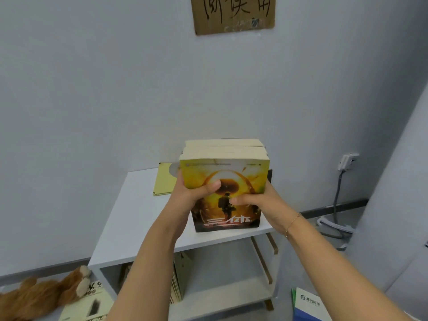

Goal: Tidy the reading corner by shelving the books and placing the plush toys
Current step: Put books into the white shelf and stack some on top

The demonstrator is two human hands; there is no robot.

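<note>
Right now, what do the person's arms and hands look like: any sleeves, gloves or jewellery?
Both forearms are bare, with no sleeves in view and no gloves. The left hand wears nothing. The right hand has a thin gold-coloured chain bracelet at its wrist.

Glossy paper book cover [224,195], matt white shelf top [139,218], fuzzy orange plush toy [39,295], brown cardboard sign [234,13]

Soft, even indoor light fills the scene, with no hard glare. A faint shadow lies under the top of the white two-tier shelf unit [139,218]. Wide-angle distortion bends the edges, and the whole frame is slightly soft.
</note>
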